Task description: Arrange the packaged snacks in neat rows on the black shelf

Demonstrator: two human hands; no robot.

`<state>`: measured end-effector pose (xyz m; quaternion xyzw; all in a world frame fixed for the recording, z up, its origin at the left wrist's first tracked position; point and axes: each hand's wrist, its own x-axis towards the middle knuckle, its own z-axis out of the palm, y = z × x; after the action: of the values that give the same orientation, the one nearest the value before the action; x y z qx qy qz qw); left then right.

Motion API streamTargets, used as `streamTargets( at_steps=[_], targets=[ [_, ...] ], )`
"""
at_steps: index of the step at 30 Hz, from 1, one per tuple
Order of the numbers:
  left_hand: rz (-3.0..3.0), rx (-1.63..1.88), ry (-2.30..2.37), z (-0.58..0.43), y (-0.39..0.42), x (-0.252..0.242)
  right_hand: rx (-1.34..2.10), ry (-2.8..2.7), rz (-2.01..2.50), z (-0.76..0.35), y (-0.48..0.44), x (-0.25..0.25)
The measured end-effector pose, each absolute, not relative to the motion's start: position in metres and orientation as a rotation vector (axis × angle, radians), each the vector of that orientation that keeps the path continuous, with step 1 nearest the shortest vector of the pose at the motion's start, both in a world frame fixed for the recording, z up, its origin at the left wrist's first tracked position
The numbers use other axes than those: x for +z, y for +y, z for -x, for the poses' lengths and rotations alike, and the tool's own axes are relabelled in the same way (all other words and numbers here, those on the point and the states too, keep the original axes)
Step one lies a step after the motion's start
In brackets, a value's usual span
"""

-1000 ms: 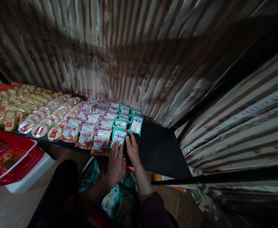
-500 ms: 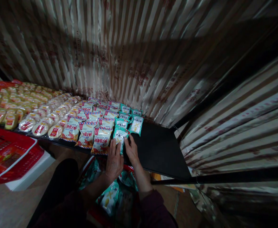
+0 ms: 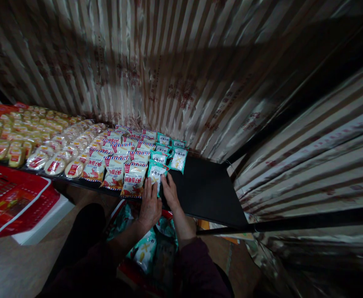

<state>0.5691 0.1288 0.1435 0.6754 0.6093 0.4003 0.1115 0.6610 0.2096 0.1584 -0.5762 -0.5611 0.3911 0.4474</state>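
Both hands rest at the front green snack packet (image 3: 156,173) on the black shelf (image 3: 210,194). My left hand (image 3: 150,207) lies on its lower left part, fingers extended. At its right edge is my right hand (image 3: 170,193), with the fingers stretched forward and the thumb side against the packet. Behind it stand several more green packets (image 3: 179,159) in two columns. Red, white and blue snack bags (image 3: 133,179) fill the rows just left. Below the shelf edge, a red container holds more green packets (image 3: 144,250).
Round wrapped cakes (image 3: 56,165) and yellow wrapped cakes (image 3: 16,154) cover the shelf's left part. A red basket (image 3: 13,198) sits by a white box (image 3: 44,219) at lower left. Striped sheeting (image 3: 181,74) hangs behind; a black frame bar (image 3: 318,221) runs right.
The view has shifted slightly. Both hands remain at the front green packet, which now sits a little straighter and farther back between them.
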Motion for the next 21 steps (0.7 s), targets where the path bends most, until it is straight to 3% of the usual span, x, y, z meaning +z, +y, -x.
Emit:
streamTargets(
  at_steps=[9, 13, 21],
  targets=[
    [-2.139, 1.26, 1.57, -0.557, 0.101, 0.155, 0.77, -1.28, 1.361, -0.671, 0.166, 0.17],
    [-2.149, 1.136, 1.372, -0.557, 0.06, 0.139, 0.776, -1.271, 1.316, -0.677, 0.115, 0.162],
    [-1.197, 0.899, 1.487, -0.584, 0.04, 0.09, 0.656, -1.459, 1.652, -0.693, 0.049, 0.099]
  ],
)
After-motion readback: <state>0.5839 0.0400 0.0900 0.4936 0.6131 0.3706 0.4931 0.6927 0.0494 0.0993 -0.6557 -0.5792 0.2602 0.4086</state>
